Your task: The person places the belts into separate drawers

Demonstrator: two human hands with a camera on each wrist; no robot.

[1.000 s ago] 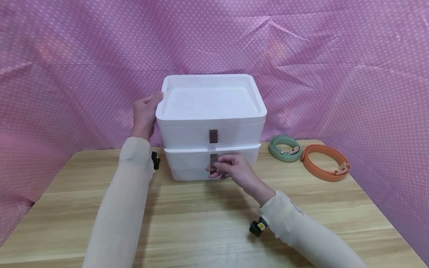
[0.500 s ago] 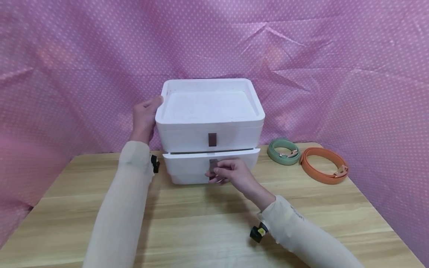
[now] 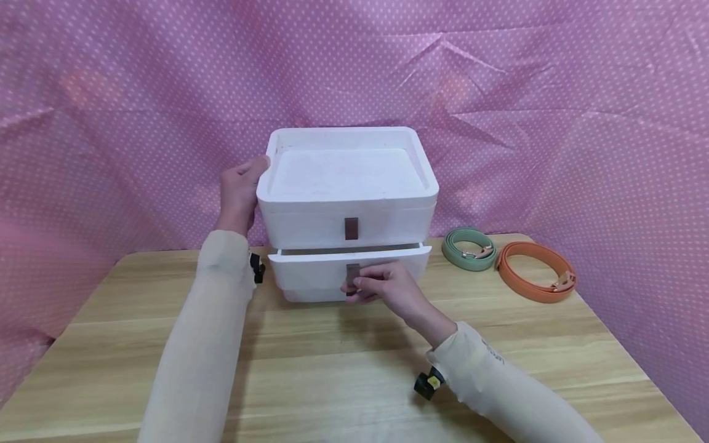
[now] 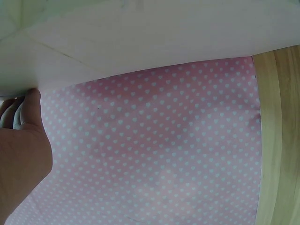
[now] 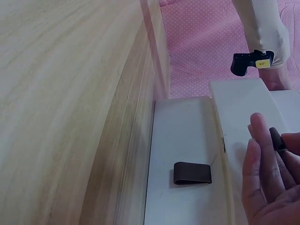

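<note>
A white drawer unit [image 3: 346, 203] with a shallow tray top stands at the back of the table. My left hand [image 3: 239, 191] holds its left side, thumb over the top rim; in the left wrist view that hand [image 4: 23, 150] shows at the unit's edge. My right hand [image 3: 388, 286] pinches the brown pull tab [image 3: 352, 272] of the middle drawer [image 3: 310, 271], which is partly pulled out, a dark gap above its front. In the right wrist view, the bottom drawer [image 5: 180, 131] sits behind it with its own brown tab [image 5: 192, 173]. The top drawer's tab [image 3: 351, 228] is untouched.
To the unit's right lie a coiled green belt [image 3: 469, 263] and a coiled orange belt [image 3: 526, 289], both with metal buckles. The wooden table [image 3: 310, 381] is bordered by pink dotted cloth [image 3: 498, 92] at the back and sides.
The middle drawer has slid out toward me with my right hand on its tab, and the gap above its front has widened. My left hand keeps its place on the unit.
</note>
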